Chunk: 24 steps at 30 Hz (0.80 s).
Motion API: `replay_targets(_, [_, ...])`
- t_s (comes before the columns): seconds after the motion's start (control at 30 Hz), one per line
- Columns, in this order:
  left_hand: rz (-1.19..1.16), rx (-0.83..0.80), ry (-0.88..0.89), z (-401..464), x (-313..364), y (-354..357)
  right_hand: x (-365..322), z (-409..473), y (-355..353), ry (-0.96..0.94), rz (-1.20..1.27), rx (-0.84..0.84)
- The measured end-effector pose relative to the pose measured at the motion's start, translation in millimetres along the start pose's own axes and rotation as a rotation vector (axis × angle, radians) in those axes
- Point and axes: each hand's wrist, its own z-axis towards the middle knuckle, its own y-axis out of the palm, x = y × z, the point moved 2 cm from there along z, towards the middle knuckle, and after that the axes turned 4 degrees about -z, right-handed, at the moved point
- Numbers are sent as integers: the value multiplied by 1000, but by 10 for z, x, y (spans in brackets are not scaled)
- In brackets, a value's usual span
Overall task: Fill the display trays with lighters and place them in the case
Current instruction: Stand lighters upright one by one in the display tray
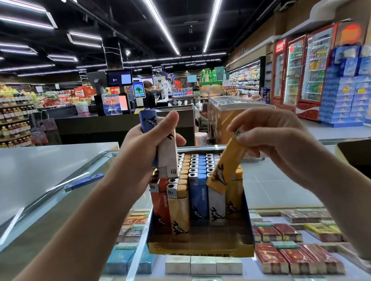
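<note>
Gripping blue and white plastic lighters [166,152] in left hand [151,141]; right hand [268,131] pinching tilted yellow lighter [226,163] above the cardboard display tray [202,246] below both.

Cigarette packs [291,259] under glass, drink fridges [305,68], checkout counter [118,122], shelved bottles [5,113]

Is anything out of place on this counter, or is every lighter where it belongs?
One blue lighter lies flat by itself on the glass counter, left of the display tray, while the tray's lighters stand upright in rows. It looks like a stray.
</note>
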Motion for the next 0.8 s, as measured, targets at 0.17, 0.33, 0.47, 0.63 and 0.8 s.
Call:
replay_targets(0.17, [10,13,44,6,-37,19,26,-41,107,8,-413,-234])
replay_targets(0.33, [-15,4,78,13,-33,7,5,-55,150,-9,-705,-262])
replay_targets(0.47, [-36,-23,75,19,-57,9,-18,-60,144,-20,-799,-257])
replay_targets(0.63, [-51,-11,87,29,-70,-1,-27,-61,166,-46,-861,-264])
replay_targets(0.8, [-33,25,82,26,-77,-8,-20,-49,153,-29,-796,-291])
